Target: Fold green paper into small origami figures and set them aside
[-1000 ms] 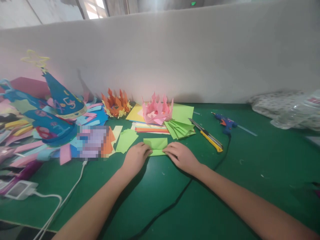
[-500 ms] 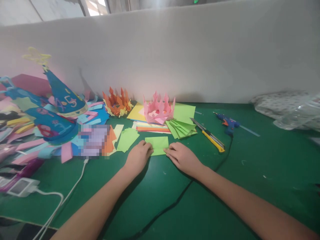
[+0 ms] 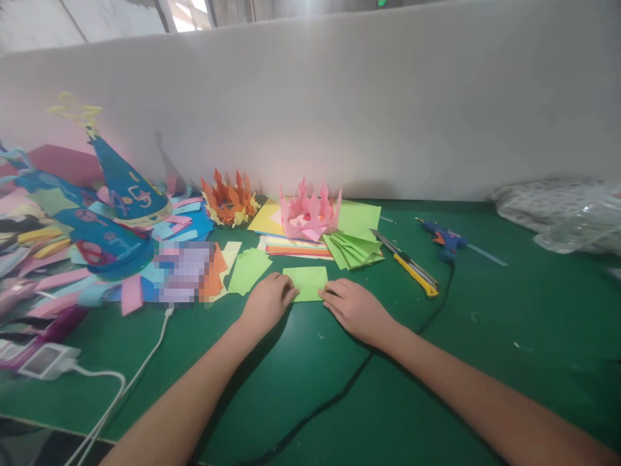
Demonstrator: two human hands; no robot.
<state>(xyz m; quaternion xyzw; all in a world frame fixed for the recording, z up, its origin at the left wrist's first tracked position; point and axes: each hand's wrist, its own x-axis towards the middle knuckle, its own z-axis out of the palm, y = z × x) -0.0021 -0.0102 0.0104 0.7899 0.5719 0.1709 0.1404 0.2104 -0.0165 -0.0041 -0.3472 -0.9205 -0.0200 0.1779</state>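
Note:
A small green sheet of paper (image 3: 306,283) lies on the green table between my two hands. My left hand (image 3: 270,299) grips its left side, fingers closed at the lower left corner. On the opposite side, my right hand (image 3: 353,307) pinches the lower right corner. Left of the sheet is a small stack of green paper pieces (image 3: 248,269). Behind my right hand, folded green papers (image 3: 350,250) fan out. A pink paper crown (image 3: 310,217) stands on coloured sheets just beyond, and an orange paper crown (image 3: 228,199) is to its left.
A yellow utility knife (image 3: 412,270) lies to the right, blade exposed, near a blue glue gun (image 3: 442,238) whose black cord (image 3: 356,375) passes under my right arm. Blue cone hats (image 3: 129,188) and paper strips crowd the left. A white cable (image 3: 150,353) runs along the table.
The view has shifted very slightly. Both hands stay at the sides of the green paper, with hardly any movement.

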